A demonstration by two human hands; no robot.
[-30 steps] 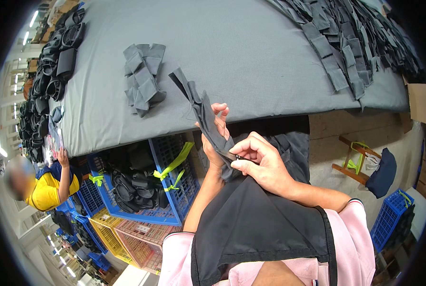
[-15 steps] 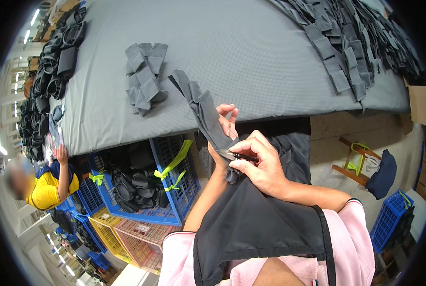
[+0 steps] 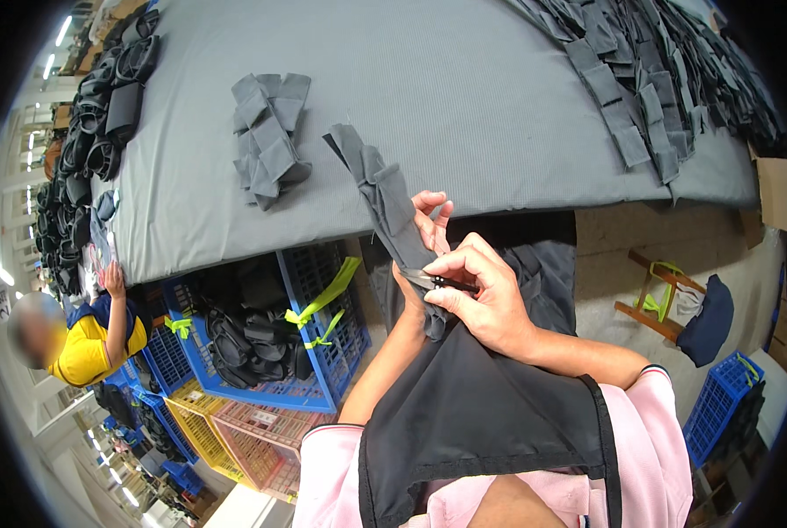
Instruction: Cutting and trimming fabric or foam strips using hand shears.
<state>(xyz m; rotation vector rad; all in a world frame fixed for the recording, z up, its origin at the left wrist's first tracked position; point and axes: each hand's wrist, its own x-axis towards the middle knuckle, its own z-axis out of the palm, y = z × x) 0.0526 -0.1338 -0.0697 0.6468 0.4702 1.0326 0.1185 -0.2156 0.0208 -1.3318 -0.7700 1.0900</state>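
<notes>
Left hand (image 3: 424,231) grip pinching grey fabric strip (image 3: 385,198), right hand (image 3: 481,295) grip pinching small snips (image 3: 442,282)

A broad table (image 3: 464,97) with a grey ribbed cover fills the upper view. A small heap of grey fabric pieces (image 3: 268,136) lies left of its middle. Rows of similar dark strips (image 3: 649,79) overlap along its right side. Black pouches (image 3: 103,132) crowd its left edge. One strip chain (image 3: 376,180) trails off the near edge.

Bright, even overhead strip lighting, soft shadows, sharp centre, strong fisheye bending at edges.
</notes>
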